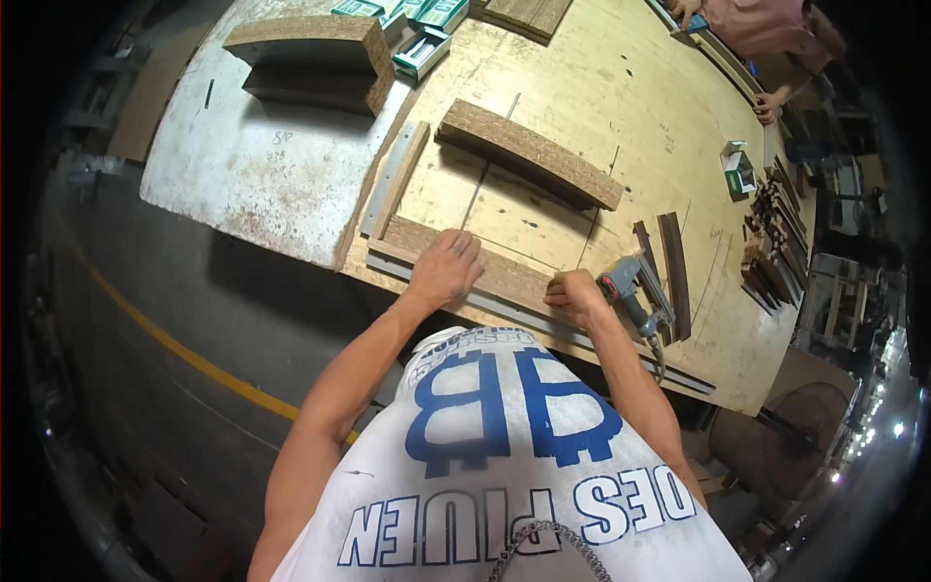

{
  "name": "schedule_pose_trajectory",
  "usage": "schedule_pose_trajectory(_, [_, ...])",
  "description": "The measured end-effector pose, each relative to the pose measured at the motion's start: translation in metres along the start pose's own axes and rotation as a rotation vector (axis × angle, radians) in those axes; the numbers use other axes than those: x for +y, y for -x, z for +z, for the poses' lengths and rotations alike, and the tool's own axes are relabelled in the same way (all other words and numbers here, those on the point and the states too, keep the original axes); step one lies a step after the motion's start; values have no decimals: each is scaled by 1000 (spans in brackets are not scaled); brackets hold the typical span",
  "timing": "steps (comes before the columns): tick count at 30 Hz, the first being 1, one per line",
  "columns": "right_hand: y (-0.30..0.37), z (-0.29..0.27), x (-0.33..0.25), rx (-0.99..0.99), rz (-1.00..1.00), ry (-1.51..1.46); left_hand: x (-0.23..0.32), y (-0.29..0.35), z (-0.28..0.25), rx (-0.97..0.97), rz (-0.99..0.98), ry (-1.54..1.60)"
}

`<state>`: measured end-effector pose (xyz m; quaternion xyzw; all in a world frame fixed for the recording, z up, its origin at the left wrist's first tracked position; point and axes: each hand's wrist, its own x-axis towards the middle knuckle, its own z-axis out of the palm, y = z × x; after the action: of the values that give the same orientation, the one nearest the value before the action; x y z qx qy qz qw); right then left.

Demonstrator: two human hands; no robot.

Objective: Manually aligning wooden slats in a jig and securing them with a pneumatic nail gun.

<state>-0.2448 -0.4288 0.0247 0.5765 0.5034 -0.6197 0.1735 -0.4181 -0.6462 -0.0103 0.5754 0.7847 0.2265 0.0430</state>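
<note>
A long particleboard strip lies along the table's near edge, against a metal rail. My left hand is closed over the strip's middle, its fingers together across the top. At the strip's right end my right hand has its fingers curled, gripping there; the fingertips are partly hidden. Just right of that hand a grey nail gun rests on the table with its hose attached. Farther back lies a second, slightly curved particleboard piece, apart from both hands.
A wooden side stop with a metal strip stands at the left. Stacked curved boards and green boxes are at the back left. Dark wooden strips lie at right, near a pile of sticks. Another person's hand is at the far right.
</note>
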Motion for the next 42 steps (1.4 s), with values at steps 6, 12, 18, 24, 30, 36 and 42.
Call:
schedule_pose_trajectory(6, [2,-5,0,27,54,-89,1,0,1,12,-25,-2])
schedule_pose_trajectory(12, [-16,-13,17,-6,25,-42,-4,-1,-5,10,-1,29])
schedule_pose_trajectory(18, [3,-1,5,87,30,-36,-14,5,-11,-132,88,-50])
schedule_pose_trajectory(24, [7,5,-6,31,27,4,-27,0,-31,-366,106,-70])
schedule_pose_trajectory(30, [14,9,-20,77,24,124,-48,2,-39,-298,119,-137])
schedule_pose_trajectory(36, [14,10,-15,149,23,40,-42,0,-34,-314,136,-135])
schedule_pose_trajectory(42, [9,4,-6,152,-50,17,-46,-5,-24,-440,142,-138])
